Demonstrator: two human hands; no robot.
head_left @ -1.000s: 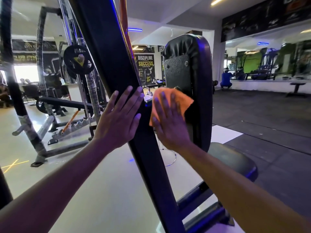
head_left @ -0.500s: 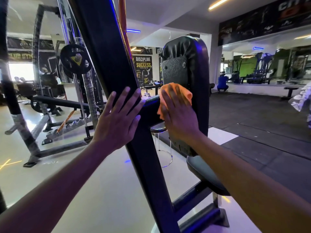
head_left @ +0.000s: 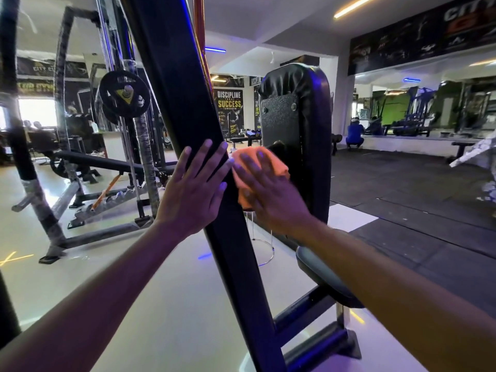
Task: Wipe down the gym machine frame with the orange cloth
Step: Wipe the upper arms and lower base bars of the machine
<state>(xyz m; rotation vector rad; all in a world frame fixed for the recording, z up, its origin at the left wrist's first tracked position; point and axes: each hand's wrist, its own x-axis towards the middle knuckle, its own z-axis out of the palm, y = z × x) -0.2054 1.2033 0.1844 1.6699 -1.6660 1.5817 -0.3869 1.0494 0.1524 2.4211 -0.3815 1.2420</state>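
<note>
You stand in a gym with a pale glossy floor on your left and dark rubber matting on your right, where a long wall mirror reflects more machines. A yellow-lettered poster reading "DISCIPLINE TODAY SUCCESS TOMORROW" hangs on the far wall, and a person in blue crouches by the mirror.

Right before you, one slanted black frame post of the gym machine crosses the view from top to bottom. Behind it stands one padded backrest seen from the rear, with one seat pad below it. On the left there is a rack holding one round weight plate and one flat bench.

There are two hands and one orange cloth. Your left hand lies flat on the frame post, its fingers straight and slightly spread, holding nothing. Your right hand presses the orange cloth with straight fingers, palm down over it. The cloth sits just to the right of the post, at the short bracket between post and backrest, touching your left fingertips' edge of the post. Whether the thumb curls under the cloth you cannot tell.
</note>
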